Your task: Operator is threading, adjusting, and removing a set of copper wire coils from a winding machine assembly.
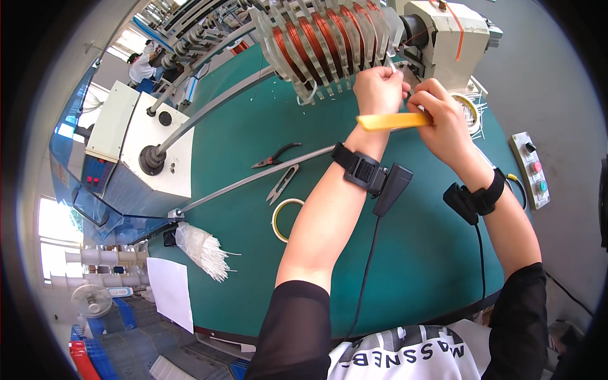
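At the right end of a winding former (pixel 345 44) with several copper wire coils, my left hand (pixel 379 90) is closed in a pinch. A thin white strip (pixel 392 66) rises from its fingertips; the fingers hide its lower part. Just to the right, my right hand (pixel 443 117) is closed around a tool with a flat yellow handle (pixel 394 121). The yellow end points left across my left wrist. Its working end is hidden, so its kind cannot be made out. A white loop (pixel 308 95) hangs from the former's left side.
Pliers (pixel 273 159), thread snips (pixel 282 183) and a tape roll (pixel 280 221) lie on the green table. Another tape roll (pixel 472 114) rests among white strips. Metal bars cross the tabletop. A bag of white strips (pixel 206 250) and a button box (pixel 531 170) flank it.
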### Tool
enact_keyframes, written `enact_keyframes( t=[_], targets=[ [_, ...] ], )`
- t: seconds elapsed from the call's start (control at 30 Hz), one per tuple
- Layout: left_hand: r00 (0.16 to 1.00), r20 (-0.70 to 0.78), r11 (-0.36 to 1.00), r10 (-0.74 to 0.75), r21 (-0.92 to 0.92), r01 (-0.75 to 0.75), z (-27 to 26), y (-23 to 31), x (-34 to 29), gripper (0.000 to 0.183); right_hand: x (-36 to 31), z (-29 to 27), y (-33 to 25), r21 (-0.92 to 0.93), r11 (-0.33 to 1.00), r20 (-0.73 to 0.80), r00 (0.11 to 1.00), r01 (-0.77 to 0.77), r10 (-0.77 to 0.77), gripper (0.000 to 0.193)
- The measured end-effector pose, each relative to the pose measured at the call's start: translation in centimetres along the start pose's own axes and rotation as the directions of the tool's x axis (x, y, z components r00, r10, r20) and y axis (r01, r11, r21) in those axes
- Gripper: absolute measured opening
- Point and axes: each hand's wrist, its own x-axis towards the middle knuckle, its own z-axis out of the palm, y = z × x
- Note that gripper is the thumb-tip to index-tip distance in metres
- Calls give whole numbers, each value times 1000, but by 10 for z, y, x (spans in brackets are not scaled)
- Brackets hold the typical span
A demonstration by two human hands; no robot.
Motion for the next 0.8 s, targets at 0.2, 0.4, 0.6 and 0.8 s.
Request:
enact_keyframes(
  t=[0.2,0.4,0.6,0.8],
  targets=[
    [988,-28,956,154,256,-142,-23,13,-19,19,33,-39,2,738,660,-125,933,-141,338,34],
    [980,-45,968,195,171,-185,-31,6,-19,21,70,-29,-20,973,222,17,978,-64,207,48],
    [829,-61,707,556,558,-434,-27,1,-24,17,83,-3,-15,929,357,27,983,-93,183,31],
    [729,74,393,680,803,-448,-32,11,-25,8,83,-5,-12,968,237,33,981,-78,189,26]
  ],
)
